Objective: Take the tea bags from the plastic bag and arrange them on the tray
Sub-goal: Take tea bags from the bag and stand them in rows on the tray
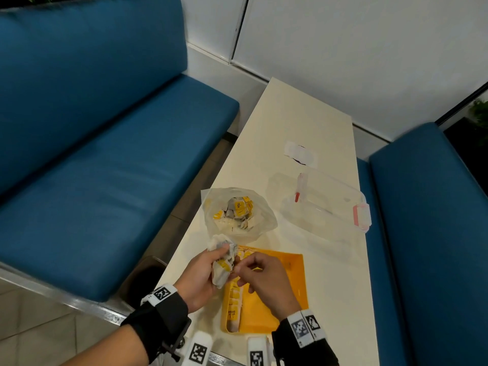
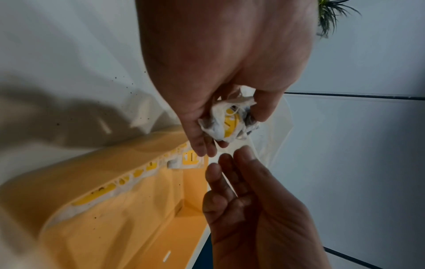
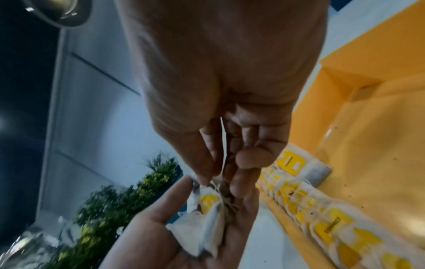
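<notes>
White paper tea bags [image 1: 221, 256] with yellow tags are bunched in the grip of the left hand [image 1: 200, 280], fingers and thumb curled round the bundle. The right hand [image 1: 266, 282] is brought against the bundle; its thumb and forefinger are seen pinching at the strings of one bag in the right wrist view. Both hands are held above the left near part of the yellow tray [image 1: 287, 313]. A row of bags [image 1: 233, 305] is stood on edge along the tray's left wall, tags uppermost; the words on the tags are mostly too blurred to read. The tray is set on the cream tabletop [image 1: 303, 122], at its near end. Just beyond the tray, the plastic bag [image 1: 261, 223] is found open, with more bags lying loose inside. To the right of it, a clear container [image 1: 324, 204] with pink clasps is noted. Blue benches [image 1: 92, 159] are placed on both sides of the tabletop.
</notes>
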